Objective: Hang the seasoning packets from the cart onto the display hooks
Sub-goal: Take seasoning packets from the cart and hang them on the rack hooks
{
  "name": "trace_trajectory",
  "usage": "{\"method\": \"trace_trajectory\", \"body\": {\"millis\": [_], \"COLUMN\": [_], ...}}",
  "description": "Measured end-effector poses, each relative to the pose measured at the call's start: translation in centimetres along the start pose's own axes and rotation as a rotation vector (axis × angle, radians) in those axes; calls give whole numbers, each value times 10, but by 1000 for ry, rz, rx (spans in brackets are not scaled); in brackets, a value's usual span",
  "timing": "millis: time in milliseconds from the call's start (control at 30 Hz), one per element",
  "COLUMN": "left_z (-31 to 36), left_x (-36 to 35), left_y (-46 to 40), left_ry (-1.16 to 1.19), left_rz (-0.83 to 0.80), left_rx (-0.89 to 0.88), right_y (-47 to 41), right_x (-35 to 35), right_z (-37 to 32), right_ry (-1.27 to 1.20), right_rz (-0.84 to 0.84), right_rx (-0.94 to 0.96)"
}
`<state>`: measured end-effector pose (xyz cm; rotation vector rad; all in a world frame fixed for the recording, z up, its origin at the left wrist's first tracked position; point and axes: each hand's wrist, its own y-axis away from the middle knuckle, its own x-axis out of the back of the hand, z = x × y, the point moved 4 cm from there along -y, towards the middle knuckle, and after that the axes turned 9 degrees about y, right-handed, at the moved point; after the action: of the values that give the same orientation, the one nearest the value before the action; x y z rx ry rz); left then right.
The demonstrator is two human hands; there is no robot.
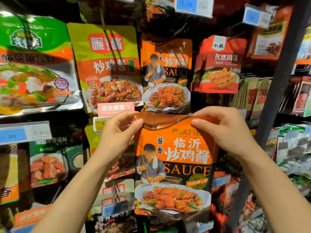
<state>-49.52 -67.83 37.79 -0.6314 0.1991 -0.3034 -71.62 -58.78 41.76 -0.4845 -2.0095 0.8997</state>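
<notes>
An orange and black sauce packet (175, 165) printed "SAUCE" hangs upright in front of the display. My left hand (117, 130) pinches its top left corner and my right hand (223, 130) pinches its top right corner. A small hang hole (178, 120) shows in the middle of its top edge. Directly above hangs a matching sauce packet (166, 76) on the display. The hook itself is hidden behind the packets.
A yellow-green chicken sauce packet (107, 64) hangs to the left, and a green and orange fish seasoning packet (33, 64) further left. A red cumin packet (220, 64) hangs to the right. Price tags (193, 5) stick out above. A dark upright post (277, 81) stands at right.
</notes>
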Motion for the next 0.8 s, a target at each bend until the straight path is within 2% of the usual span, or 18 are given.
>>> {"method": "trace_trajectory", "body": {"millis": [333,467,667,800], "left_z": [1,31,83,110], "left_x": [-27,-35,-36,-39], "left_y": [-5,-26,-88,-124], "left_ry": [98,-3,-88,-148], "left_rz": [27,-2,90,239], "left_rx": [-51,-167,-344,-470], "right_y": [6,-21,-87,-129], "right_x": [23,42,66,68], "right_z": [10,10,1,6], "right_ry": [-27,-119,-298,-475], "right_rz": [9,52,237,315], "right_rx": [-123,-213,-274,-402]}}
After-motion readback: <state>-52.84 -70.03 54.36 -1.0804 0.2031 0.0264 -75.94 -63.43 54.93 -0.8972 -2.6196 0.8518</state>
